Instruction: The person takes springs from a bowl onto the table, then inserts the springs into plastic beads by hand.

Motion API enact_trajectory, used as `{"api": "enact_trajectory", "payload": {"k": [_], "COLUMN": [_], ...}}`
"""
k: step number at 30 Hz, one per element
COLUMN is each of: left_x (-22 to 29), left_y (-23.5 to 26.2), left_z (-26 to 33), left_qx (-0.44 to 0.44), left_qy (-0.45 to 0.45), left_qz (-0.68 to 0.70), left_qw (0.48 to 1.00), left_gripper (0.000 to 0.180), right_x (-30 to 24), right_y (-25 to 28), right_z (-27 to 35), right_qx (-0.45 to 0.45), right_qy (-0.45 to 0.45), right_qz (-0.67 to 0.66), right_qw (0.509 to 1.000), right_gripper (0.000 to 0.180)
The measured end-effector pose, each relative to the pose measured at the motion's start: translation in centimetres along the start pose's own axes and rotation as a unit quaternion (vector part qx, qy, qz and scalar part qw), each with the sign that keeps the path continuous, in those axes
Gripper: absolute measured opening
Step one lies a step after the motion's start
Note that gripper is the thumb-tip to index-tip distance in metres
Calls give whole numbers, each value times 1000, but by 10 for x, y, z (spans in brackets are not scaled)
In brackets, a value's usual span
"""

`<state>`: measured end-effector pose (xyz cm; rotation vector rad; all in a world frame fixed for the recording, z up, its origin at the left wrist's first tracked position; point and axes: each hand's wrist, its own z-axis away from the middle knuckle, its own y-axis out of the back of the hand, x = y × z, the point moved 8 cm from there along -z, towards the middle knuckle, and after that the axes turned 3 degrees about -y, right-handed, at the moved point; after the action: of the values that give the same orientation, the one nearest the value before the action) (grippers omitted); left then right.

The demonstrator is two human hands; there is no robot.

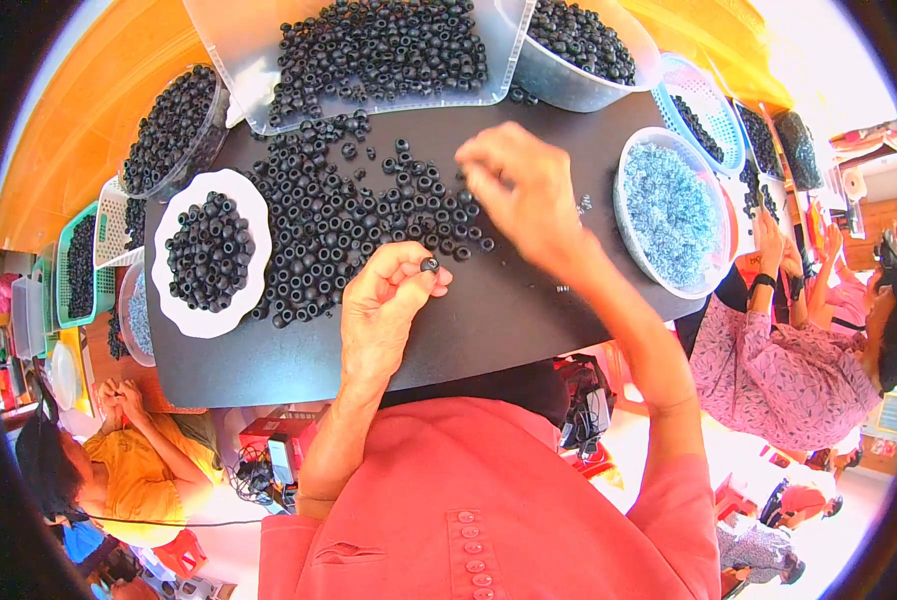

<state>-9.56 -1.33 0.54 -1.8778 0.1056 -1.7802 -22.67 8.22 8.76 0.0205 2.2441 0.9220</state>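
Left hand: left hand point(383, 305) over the near middle of the black board point(508, 300), fingers curled in, thumb and forefinger tips pinched on one black bead point(429, 264).
Bead in fingers: sits right at the fingertips, hole facing up, held just off the board, close to the near edge of the loose bead pile point(353, 215).
Right hand: right hand point(518, 190) reaches over the board's centre, fingers bent down with tips at the right edge of the pile; can't tell if they grip a bead, the tips are hidden by the hand's back.
Pile: loose black ring beads spread across the board's far-left half, running up to the far edge.
White dish: white scalloped dish point(258, 215) at the board's left edge, filled with black beads.
Clear tray: clear plastic tray point(238, 60) at the far edge, heaped with black beads.
Round tub: clear round tub point(213, 135) at the far-left corner, black beads inside.
Blue bowl: bowl point(623, 215) at the right edge, holds pale blue-grey small parts.
Others: a person in yellow point(133, 470) lower left, a person in a patterned top point(778, 375) on the right, both beside the board.
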Motion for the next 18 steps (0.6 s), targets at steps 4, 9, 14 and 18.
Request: {"api": "enact_trajectory", "payload": {"k": [4,9,14,18], "left_x": [-3,-9,-11,-10], "left_y": [2,2,8,4], "left_z": [-2,-2,0,-2], "left_qx": [-8,-11,-3,-1], "left_qy": [31,62,58,57], "left_qz": [102,180,182,165], "left_qw": [994,982,982,985], "left_gripper": [15,15,14,13], "right_x": [48,63,41,8], "right_y": [-12,-26,-24,-33], "right_z": [-29,-39,-23,18], "right_qx": [-84,-145,-121,-173], "right_qy": [64,49,-116,-241], "right_qz": [112,159,-61,-283], "right_qw": [988,975,984,912], "right_gripper": [21,22,16,14]}}
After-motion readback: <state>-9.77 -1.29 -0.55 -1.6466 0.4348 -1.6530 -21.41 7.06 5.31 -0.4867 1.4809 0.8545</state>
